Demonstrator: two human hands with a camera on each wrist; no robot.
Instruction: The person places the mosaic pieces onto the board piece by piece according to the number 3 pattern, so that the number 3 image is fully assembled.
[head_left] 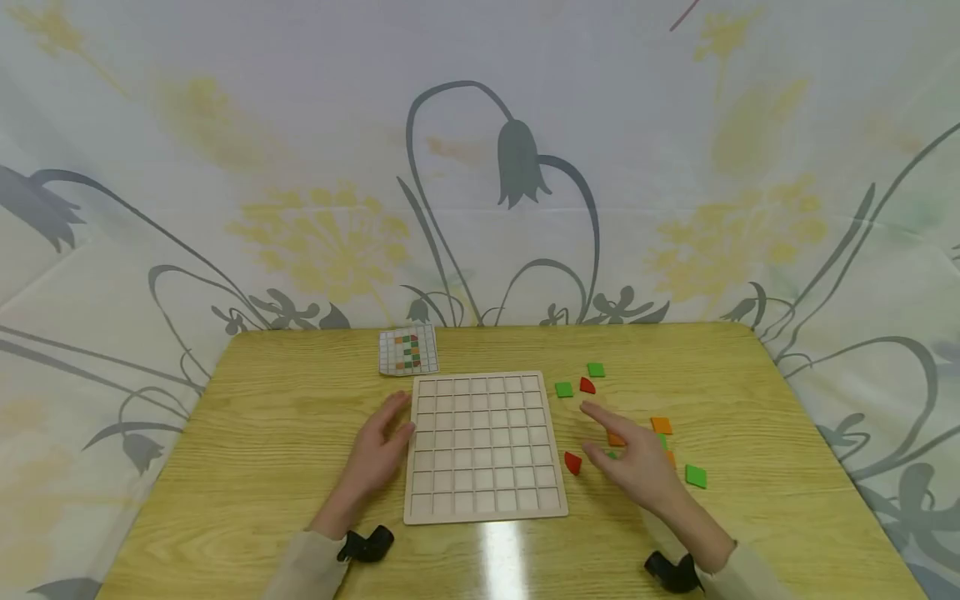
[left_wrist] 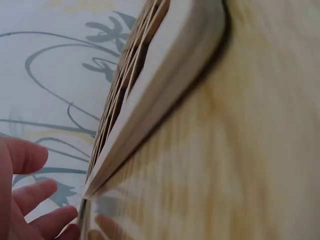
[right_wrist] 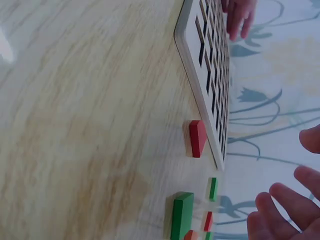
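One pale wooden grid board (head_left: 483,450) lies on the bench between the two hands, its squares bare. The left hand (head_left: 377,450) is at the board's near-left side, thumb and fingers spread apart; whether the fingertips touch the rim I cannot tell. The right hand (head_left: 637,462) reaches over the loose pieces with thumb and forefinger well apart, pinching nothing.

Between the right thumb and the board lies a red piece (head_left: 573,463) with a curved edge. Beyond the right forefinger are a second red piece (head_left: 587,386) and two green tiles (head_left: 564,390). An orange tile (head_left: 616,439) shows partly between the right thumb and forefinger, with a sliver of green near it. Past the right hand's outer side lie further orange and green tiles, some partly hidden; one green tile (head_left: 696,476) sits apart.

A pattern card (head_left: 408,352) printed with coloured squares lies beyond the left hand. The bench (head_left: 285,433) meets a flowered cloth (head_left: 465,167) beyond both hands.
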